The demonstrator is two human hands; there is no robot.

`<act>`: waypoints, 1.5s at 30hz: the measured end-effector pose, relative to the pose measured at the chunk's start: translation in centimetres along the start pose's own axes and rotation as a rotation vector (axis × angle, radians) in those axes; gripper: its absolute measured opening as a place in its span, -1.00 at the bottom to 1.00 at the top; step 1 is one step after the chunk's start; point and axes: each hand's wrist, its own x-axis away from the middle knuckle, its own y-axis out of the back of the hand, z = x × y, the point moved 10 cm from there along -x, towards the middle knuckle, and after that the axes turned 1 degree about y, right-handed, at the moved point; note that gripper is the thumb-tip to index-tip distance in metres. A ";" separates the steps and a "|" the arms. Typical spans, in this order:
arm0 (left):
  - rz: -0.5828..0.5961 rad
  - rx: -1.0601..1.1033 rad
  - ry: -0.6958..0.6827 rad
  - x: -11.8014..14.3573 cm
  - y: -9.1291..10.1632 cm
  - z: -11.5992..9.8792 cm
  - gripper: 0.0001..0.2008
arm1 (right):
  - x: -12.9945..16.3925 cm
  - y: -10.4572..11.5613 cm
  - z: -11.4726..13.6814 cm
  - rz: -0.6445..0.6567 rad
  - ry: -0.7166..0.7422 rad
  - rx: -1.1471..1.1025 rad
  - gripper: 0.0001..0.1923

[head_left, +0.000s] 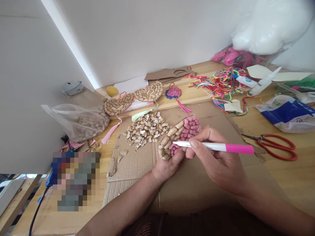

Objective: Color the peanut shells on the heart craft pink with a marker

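Note:
My left hand (168, 166) holds a peanut-shell disc (176, 133) from below, with most of its fingers hidden behind it. Shells on the disc's right side and lower edge are pink, while those on its left are plain tan. Between the thumb and fingers of my right hand (214, 157) is a white paint marker (214, 147) with a pink end. Its tip points left and lies over the disc, at or very near the shells. Just behind the disc is a pile of loose peanut shells (146, 129) on a cardboard sheet (192, 183).
Red-handled scissors (278, 144) lie at right, near a blue-white packet (287, 113). Colourful threads (228, 80) and a glue bottle (264, 82) are behind. Finished shell discs (149, 91) with tassels lie at the back. A bag of peanuts (86, 121) stands left, above a dark cable (39, 203).

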 end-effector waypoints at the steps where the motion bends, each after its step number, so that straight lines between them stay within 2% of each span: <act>1: -0.005 0.011 0.007 -0.1 0.0 -0.2 -0.60 | 0.0 0.1 -0.1 -0.010 -0.004 0.022 -0.80; 12: 0.008 0.060 -0.016 -0.2 -0.2 -0.1 -0.57 | -0.2 -0.3 0.4 0.013 0.030 0.005 -0.81; 18: -0.002 0.067 0.014 -0.3 -0.3 -0.4 -0.63 | -0.1 0.2 0.0 -0.007 0.011 0.075 -0.80; 22: -0.025 0.049 0.009 -0.3 0.0 -0.4 -0.61 | 0.3 0.1 0.6 -0.008 0.097 0.083 -0.87; 28: -0.036 0.089 0.017 -0.5 0.1 -0.5 -0.45 | 0.9 -0.8 1.2 0.037 0.191 0.174 -0.92; 33: -0.005 0.091 -0.009 -0.6 -0.1 -1.0 -0.61 | 1.2 0.2 1.0 -0.045 0.190 0.274 -0.95; 38: -0.016 0.116 0.017 -0.4 0.0 -0.2 -0.40 | 1.6 -0.7 0.9 0.024 0.207 0.224 -0.99; 41: 0.002 0.134 0.014 -0.4 -0.2 -0.2 -0.35 | 1.7 -1.0 0.9 0.025 0.209 0.252 -0.99; 45: 0.012 0.127 0.004 -0.6 -0.3 -0.6 -0.48 | 1.6 -0.6 1.5 -0.028 0.232 0.305 -0.95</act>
